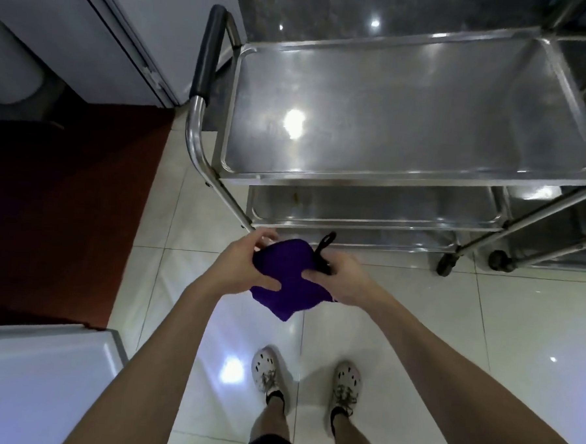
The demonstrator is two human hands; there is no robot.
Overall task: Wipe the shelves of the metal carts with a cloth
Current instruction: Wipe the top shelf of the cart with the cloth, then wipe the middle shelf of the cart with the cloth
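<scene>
Folded purple cloth (288,282), held in the air just before the cart, one corner pointing down toward the feet. Left hand (245,270) and right hand (344,280), forearms converging, each grip pinching an opposite edge, thumbs on top. Beyond: stainless-steel shelved cart (388,181), long axis left to right, black-padded handle (209,47) at its left end.

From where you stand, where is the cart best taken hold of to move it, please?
Grip the black padded handle at the cart's left end, from that side. It is a round bar standing clear of the top shelf, so fingers can wrap right round it. The left hand and right hand both grip the cloth, so free one first.
</scene>
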